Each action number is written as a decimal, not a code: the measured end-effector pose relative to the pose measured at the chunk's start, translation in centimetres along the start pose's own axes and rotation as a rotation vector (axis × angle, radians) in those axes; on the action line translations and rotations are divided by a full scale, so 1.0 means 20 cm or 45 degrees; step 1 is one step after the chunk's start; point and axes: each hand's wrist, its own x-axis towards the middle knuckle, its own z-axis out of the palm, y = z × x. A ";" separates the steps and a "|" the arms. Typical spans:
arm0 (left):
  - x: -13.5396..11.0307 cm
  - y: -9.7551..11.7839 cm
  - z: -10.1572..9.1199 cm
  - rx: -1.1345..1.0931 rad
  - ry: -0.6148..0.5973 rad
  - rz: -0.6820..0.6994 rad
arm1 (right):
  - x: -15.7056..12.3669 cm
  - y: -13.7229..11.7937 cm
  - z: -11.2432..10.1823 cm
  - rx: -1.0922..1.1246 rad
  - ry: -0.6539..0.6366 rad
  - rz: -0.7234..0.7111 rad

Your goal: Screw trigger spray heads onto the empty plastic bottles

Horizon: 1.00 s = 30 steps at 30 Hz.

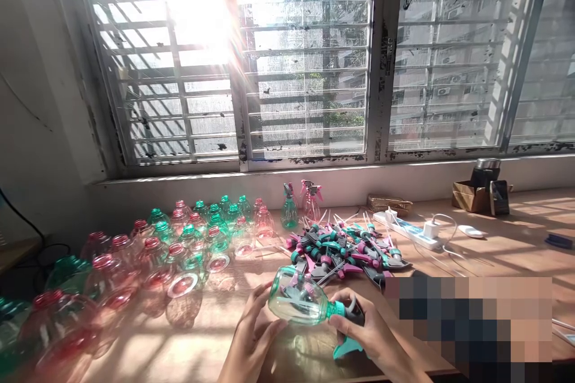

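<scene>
A clear green spray bottle (299,296) lies tilted on its side in the air above the front of the table, its neck pointing right. My left hand (258,326) is closed around its wide base end. At the neck, my right hand (359,323) grips the grey and teal trigger sprayer head (348,317), which sits at the bottle's mouth. The teal trigger hangs down below my right fingers. Whether the collar is fully screwed on I cannot tell. Just behind the bottle lies a pile of loose sprayer heads (341,248) in pink, teal and grey.
Several open red and green bottles (153,257) stand in rows on the left. Two bottles with sprayers (290,206) stand by the wall. A power strip (406,230) with cables, a wicker basket (390,203) and a cardboard box (465,197) are at the back right.
</scene>
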 end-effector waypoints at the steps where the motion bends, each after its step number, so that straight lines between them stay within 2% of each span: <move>1: 0.00 -0.01 0.00 0.013 -0.003 0.026 | 0.00 0.00 0.00 0.012 0.008 0.004; 6: -0.01 -0.04 0.02 0.009 0.078 0.037 | -0.01 -0.01 0.00 0.026 -0.002 0.008; 11: 0.01 -0.07 -0.01 0.114 0.060 0.040 | -0.01 0.00 -0.01 0.058 -0.019 -0.023; 16: 0.01 -0.05 -0.01 0.181 0.066 0.146 | 0.00 0.02 -0.01 0.090 0.052 0.005; 21: -0.01 0.01 0.02 0.015 0.054 -0.061 | -0.01 0.01 -0.01 0.076 0.065 0.004; 30: 0.01 0.01 0.00 0.126 0.117 0.013 | -0.01 0.00 0.00 0.047 0.075 0.008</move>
